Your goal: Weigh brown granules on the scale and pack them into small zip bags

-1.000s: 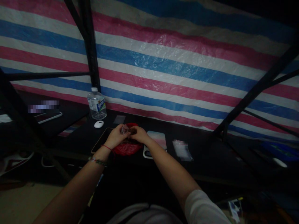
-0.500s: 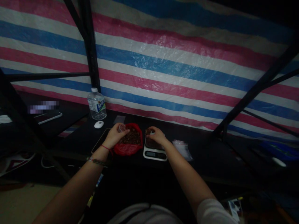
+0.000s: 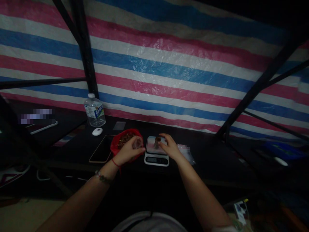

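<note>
Scale display (image 3: 152, 159) illegibly small, red bag (image 3: 116, 141) partly behind left grip (image 3: 127, 152)

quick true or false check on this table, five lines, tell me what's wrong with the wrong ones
1. The right hand is at the scale. True.
2. The phone lies left of the red bag. True.
3. The red bag lies right of the scale. False: it lies left of the scale.
4. The left hand holds a small see-through item. True.
5. The bottle lies on its side. False: the bottle stands upright.
</note>
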A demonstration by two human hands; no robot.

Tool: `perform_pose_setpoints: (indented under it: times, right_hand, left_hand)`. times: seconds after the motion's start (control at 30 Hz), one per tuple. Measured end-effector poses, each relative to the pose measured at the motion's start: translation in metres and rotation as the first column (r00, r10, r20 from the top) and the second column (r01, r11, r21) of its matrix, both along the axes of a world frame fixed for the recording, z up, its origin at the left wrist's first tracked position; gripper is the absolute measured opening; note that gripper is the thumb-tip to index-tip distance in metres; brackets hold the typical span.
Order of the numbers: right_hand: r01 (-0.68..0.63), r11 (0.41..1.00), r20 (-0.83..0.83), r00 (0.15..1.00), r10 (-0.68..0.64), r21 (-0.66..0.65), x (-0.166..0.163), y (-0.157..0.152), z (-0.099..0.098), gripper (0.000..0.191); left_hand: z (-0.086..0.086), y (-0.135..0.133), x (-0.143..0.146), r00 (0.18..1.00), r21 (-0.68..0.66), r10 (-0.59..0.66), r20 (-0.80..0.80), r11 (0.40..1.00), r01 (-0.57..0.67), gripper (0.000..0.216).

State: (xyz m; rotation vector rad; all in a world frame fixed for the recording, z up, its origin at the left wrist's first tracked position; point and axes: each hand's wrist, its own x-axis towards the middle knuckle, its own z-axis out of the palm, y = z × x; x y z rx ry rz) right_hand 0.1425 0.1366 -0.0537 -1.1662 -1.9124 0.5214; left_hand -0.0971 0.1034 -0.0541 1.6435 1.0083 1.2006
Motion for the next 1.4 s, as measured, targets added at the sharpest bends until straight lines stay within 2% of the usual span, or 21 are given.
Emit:
perform_pose_setpoints:
  times: [0.07, 0.17, 0.23, 0.43, 0.53, 0.63, 0.8, 1.0, 1.07, 1.17, 1.27, 1.33, 1.4]
  right_hand:
    - [-0.182, 0.974, -0.106, 0.98, 0.169, -0.131, -0.005, -0.024, 0.012, 0.031]
    - [-0.328, 0.908, -0.113, 0.945, 0.308, -0.261, -0.011, -0.056, 0.021, 0.024]
    - [-0.325, 0.897, -0.083, 0.946, 0.315, -0.301, -0.013, -0.069, 0.024, 0.022]
    - [-0.2, 0.949, 0.019, 0.977, 0.21, -0.242, -0.009, -0.084, 0.024, 0.016]
    - [-0.221, 0.934, 0.09, 0.963, 0.255, -0.28, -0.007, -0.086, 0.017, 0.021]
    - [-0.22, 0.913, 0.125, 0.953, 0.277, -0.342, -0.006, -0.085, 0.007, 0.018]
    - [-0.244, 0.894, 0.053, 0.957, 0.284, -0.377, 0.004, -0.077, 0.002, 0.012]
    - [-0.321, 0.831, -0.159, 0.947, 0.279, -0.454, 0.025, -0.067, 0.012, 0.026]
    - [-0.327, 0.831, -0.177, 0.945, 0.276, -0.449, 0.028, -0.063, 0.014, 0.03]
    - [-0.295, 0.863, -0.117, 0.955, 0.271, -0.41, 0.022, -0.054, 0.018, 0.032]
    - [-0.284, 0.894, 0.063, 0.944, 0.324, -0.348, 0.002, -0.041, 0.026, 0.023]
    - [-0.319, 0.899, 0.219, 0.894, 0.39, -0.3, -0.016, -0.032, 0.035, 0.015]
    - [-0.383, 0.878, 0.285, 0.841, 0.46, -0.286, -0.032, -0.024, 0.045, 0.011]
  left_hand:
    - [-0.002, -0.009, 0.015, 0.986, 0.042, -0.072, -0.148, 0.996, 0.079, 0.036]
    - [-0.003, -0.023, 0.035, 0.948, 0.089, -0.051, -0.315, 0.993, 0.082, 0.033]
    - [-0.004, -0.031, 0.045, 0.927, 0.116, -0.024, -0.375, 0.991, 0.073, 0.031]
    - [-0.007, -0.043, 0.061, 0.862, 0.198, 0.069, -0.503, 0.979, 0.037, 0.025]
    - [-0.006, -0.048, 0.066, 0.81, 0.241, 0.109, -0.576, 0.97, 0.041, 0.021]
    - [-0.007, -0.052, 0.07, 0.768, 0.236, 0.062, -0.638, 0.964, 0.118, 0.023]
    - [-0.014, -0.047, 0.063, 0.762, 0.263, -0.005, -0.648, 0.937, 0.229, 0.049]
    - [-0.014, -0.028, 0.036, 0.719, 0.306, 0.009, -0.695, 0.909, 0.285, 0.066]
    - [-0.01, -0.024, 0.029, 0.724, 0.307, 0.002, -0.69, 0.906, 0.29, 0.07]
    - [-0.003, -0.023, 0.024, 0.756, 0.311, -0.01, -0.654, 0.908, 0.281, 0.085]
    - [0.003, -0.026, 0.027, 0.812, 0.31, 0.001, -0.584, 0.924, 0.223, 0.093]
    - [0.007, -0.028, 0.03, 0.852, 0.285, -0.006, -0.523, 0.941, 0.182, 0.087]
    - [0.008, -0.027, 0.033, 0.893, 0.237, -0.005, -0.45, 0.964, 0.124, 0.072]
